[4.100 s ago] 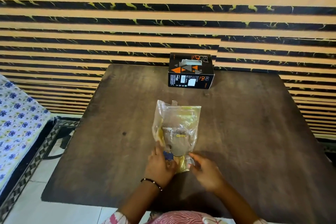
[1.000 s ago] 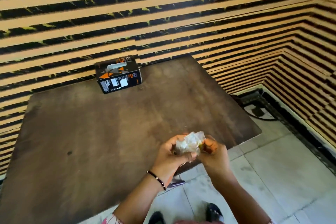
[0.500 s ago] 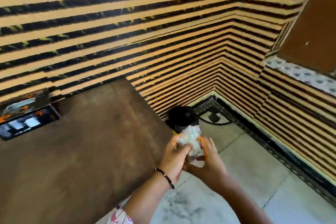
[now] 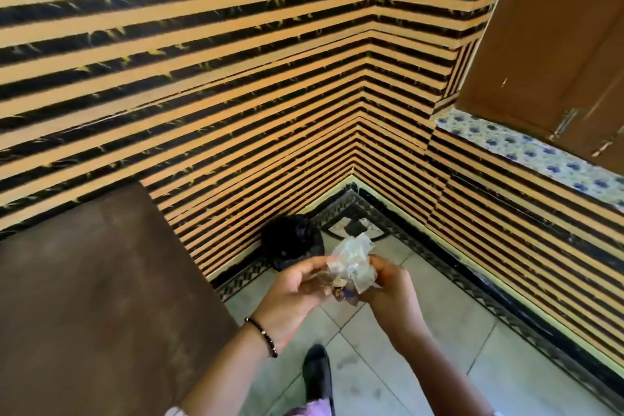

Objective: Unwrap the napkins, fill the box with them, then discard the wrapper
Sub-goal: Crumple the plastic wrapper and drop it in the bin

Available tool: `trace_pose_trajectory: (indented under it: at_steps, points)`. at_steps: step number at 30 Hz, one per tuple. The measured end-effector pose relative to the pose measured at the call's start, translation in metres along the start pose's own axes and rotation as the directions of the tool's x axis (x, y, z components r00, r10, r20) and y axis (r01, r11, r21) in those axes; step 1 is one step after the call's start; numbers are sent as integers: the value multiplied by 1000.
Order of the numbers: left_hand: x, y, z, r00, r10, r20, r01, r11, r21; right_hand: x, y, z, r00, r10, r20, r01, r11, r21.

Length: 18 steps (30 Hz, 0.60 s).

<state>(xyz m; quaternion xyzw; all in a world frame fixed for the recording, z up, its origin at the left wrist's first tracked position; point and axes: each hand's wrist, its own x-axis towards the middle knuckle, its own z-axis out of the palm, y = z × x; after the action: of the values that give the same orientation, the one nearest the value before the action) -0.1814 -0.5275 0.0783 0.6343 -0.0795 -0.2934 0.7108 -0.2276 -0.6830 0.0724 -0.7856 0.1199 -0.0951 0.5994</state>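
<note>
The clear plastic wrapper (image 4: 353, 262) is crumpled into a ball between both hands, held over the tiled floor to the right of the table. My left hand (image 4: 290, 294) grips its left side and my right hand (image 4: 388, 287) grips its right side. Just beyond the hands, a black bag-lined bin (image 4: 292, 246) stands on the floor by the striped wall. The napkin box is out of view.
The dark brown table (image 4: 94, 297) fills the lower left, its right edge near my left forearm. Striped walls meet in a corner ahead. A brown wooden shutter (image 4: 553, 44) and a floral ledge (image 4: 526, 149) are at upper right. My dark shoe (image 4: 315, 370) is on the floor.
The view has swung right, away from the table and the box. The flat wrapper on the table has been crumpled into a ball and carried off the table's right side toward the black bin.
</note>
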Motion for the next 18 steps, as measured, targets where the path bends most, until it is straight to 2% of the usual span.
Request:
trace_pose_trajectory:
  at_steps: [4, 8, 18]
  points:
    - [64, 5, -4, 998, 44, -45, -41, 998, 53, 64, 5, -8, 1000, -8, 27, 9, 999, -44]
    - [126, 15, -12, 990, 76, -122, -74, 997, 21, 134, 7, -10, 997, 24, 72, -20, 998, -61]
    - [236, 34, -47, 967, 35, -253, -39, 999, -13, 259, 17, 6, 967, 144, 209, -150, 989, 13]
